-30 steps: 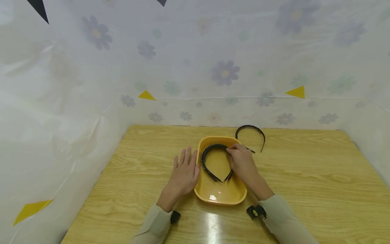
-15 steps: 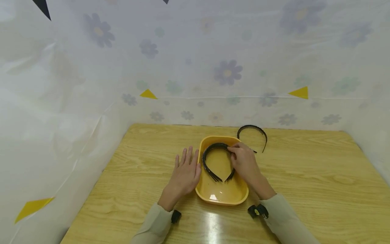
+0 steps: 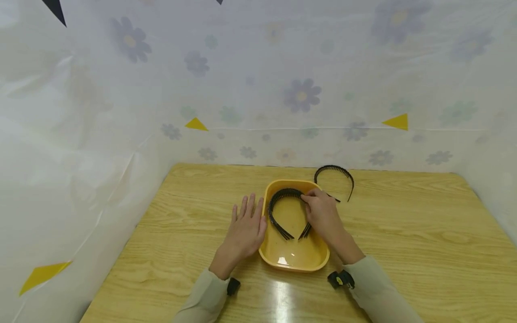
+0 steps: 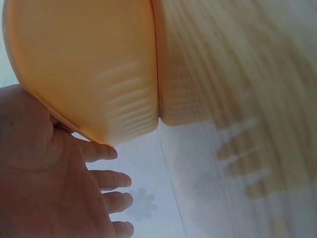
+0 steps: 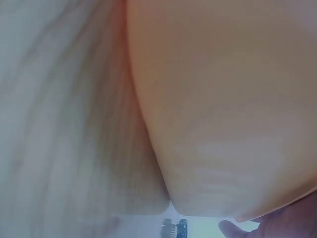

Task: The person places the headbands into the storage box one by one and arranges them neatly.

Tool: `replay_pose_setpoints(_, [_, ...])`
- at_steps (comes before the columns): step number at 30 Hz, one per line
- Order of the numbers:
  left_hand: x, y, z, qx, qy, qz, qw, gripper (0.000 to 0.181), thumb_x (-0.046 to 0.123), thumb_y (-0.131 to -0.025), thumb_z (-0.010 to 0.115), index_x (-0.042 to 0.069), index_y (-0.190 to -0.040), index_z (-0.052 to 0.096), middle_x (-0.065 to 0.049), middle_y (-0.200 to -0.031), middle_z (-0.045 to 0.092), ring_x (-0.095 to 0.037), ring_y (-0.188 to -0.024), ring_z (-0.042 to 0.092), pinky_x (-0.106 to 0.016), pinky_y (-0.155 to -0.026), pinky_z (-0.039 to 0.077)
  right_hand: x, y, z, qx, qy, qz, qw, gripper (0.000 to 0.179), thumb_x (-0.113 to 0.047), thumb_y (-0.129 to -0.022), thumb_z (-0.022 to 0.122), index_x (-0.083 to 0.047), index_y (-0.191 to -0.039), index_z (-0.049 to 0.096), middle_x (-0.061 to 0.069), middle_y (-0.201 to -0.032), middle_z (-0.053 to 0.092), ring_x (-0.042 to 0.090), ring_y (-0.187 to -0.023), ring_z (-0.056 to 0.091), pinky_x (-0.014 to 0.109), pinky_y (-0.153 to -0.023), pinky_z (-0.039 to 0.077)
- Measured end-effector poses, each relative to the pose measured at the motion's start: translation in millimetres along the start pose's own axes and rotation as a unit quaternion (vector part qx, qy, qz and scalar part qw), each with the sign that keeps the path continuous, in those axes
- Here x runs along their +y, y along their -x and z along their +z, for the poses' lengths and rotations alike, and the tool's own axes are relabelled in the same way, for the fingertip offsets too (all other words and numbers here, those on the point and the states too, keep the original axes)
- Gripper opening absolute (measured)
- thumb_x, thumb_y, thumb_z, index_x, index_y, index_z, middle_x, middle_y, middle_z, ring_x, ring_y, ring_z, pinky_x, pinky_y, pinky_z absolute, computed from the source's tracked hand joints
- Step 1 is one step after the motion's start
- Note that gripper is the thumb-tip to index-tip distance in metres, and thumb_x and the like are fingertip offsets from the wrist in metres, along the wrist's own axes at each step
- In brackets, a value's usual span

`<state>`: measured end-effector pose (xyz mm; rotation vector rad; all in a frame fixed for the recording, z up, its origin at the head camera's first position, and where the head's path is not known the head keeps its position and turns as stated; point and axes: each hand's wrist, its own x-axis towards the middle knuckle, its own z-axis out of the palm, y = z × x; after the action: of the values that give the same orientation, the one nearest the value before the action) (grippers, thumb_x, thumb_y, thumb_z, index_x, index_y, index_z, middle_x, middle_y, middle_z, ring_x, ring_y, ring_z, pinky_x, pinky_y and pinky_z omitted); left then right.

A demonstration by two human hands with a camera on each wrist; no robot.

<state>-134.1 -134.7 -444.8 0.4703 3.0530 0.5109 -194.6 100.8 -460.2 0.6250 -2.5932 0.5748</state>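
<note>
In the head view, a yellow plastic tray (image 3: 295,259) stands on the table with several black toothed headbands (image 3: 286,193) nested inside it. My right hand (image 3: 323,213) reaches over the tray's right side and pinches the bunch at its upper right with thumb and fingers; part of the bands' right arm is hidden behind this hand. Against the left rim rests my left hand (image 3: 242,231), its fingers straight and spread. The left wrist view shows that palm (image 4: 54,183) beside the tray wall (image 4: 89,64). Only a bit of my right hand (image 5: 292,220) appears in the right wrist view.
Another black headband (image 3: 344,171) lies on the wood-grain table (image 3: 404,233) behind the tray's right corner. A pale flowered sheet (image 3: 250,98) hangs at the back, with similar sheeting at both sides. Yellow triangles (image 3: 397,122) mark the sheet.
The lower tips of the bunched headbands have shifted slightly up and farther apart. My right hand keeps its pinch, and the left hand stays at the tray's rim.
</note>
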Motion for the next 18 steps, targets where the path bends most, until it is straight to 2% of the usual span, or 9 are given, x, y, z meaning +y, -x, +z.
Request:
replay_pose_setpoints(4, [-0.4, -0.4, 0.9, 0.001, -0.002, -0.001, 1.0, 0.058, 0.031, -0.112, 0.025, 0.006, -0.164, 0.02, -0.017, -0.17, 0.007, -0.038, -0.156, 0.003, -0.062, -0.122, 0.004, -0.1, 0.2, 0.2, 0.001, 0.012, -0.011, 0.9999, 0.023, 0.009, -0.087, 0.072, 0.004, -0.108, 0.079, 0.018, -0.102, 0.07, 0.033, -0.089, 0.067, 0.039, -0.06, 0.053])
replay_pose_setpoints(10, [-1.0, -1.1, 1.7, 0.0, -0.007, -0.003, 1.0, 0.058, 0.032, -0.113, 0.025, 0.006, -0.164, 0.02, -0.017, -0.17, 0.007, -0.038, -0.156, 0.005, -0.062, -0.122, 0.005, 0.1, 0.2, -0.4, 0.005, 0.017, -0.025, 0.9995, 0.021, 0.011, -0.088, 0.07, 0.005, -0.107, 0.078, 0.02, -0.102, 0.07, 0.034, -0.085, 0.067, 0.04, -0.063, 0.054])
replay_pose_setpoints(18, [-1.3, -1.4, 1.7, -0.002, -0.011, -0.001, 0.9999, 0.058, 0.031, -0.113, 0.025, 0.005, -0.164, 0.02, -0.018, -0.17, 0.008, -0.041, -0.156, 0.008, -0.063, -0.122, 0.006, 0.1, 0.7, -0.3, 0.006, 0.018, -0.023, 0.9996, 0.022, 0.01, -0.09, 0.07, 0.004, -0.109, 0.078, 0.019, -0.103, 0.069, 0.034, -0.088, 0.066, 0.042, -0.061, 0.053])
